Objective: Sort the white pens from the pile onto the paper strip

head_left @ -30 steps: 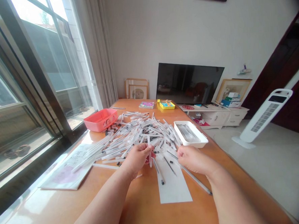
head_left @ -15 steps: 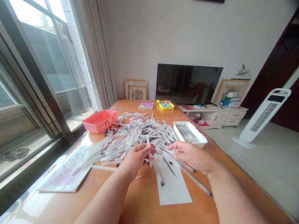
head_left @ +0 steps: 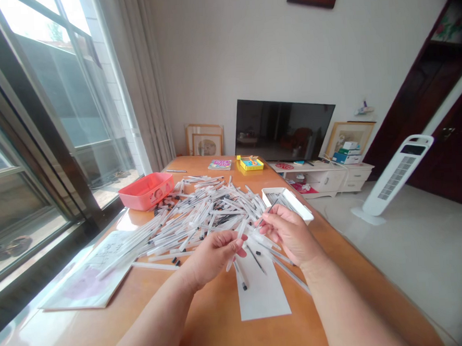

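Observation:
Between the thumb and fingers of my left hand [head_left: 214, 256] is a translucent white pen barrel [head_left: 241, 228], held at a slant. My right hand [head_left: 290, 234] pinches a thin dark pen refill [head_left: 273, 207], its upper end pointing away to the right. The two hands are close together but apart, above a white sheet of paper [head_left: 265, 302]. On that sheet lie a loose refill [head_left: 256, 260] and a clear pen part with a black end [head_left: 241, 278]. Just beyond my hands spreads a big heap of pen barrels [head_left: 196, 217], black caps and dark refills mixed in.
A red plastic basket [head_left: 144, 195] stands left of the heap. Behind my right hand is a white tray [head_left: 306, 213] holding refills. A booklet [head_left: 85, 283] lies at the left, partly under long barrels. A yellow box [head_left: 251, 164] and a magazine [head_left: 220, 165] sit at the far end.
My right hand has moved up and left towards my left hand, with the refill now raised in its fingers. The barrel in my left hand has tilted from upright to slanted. The view has shifted slightly.

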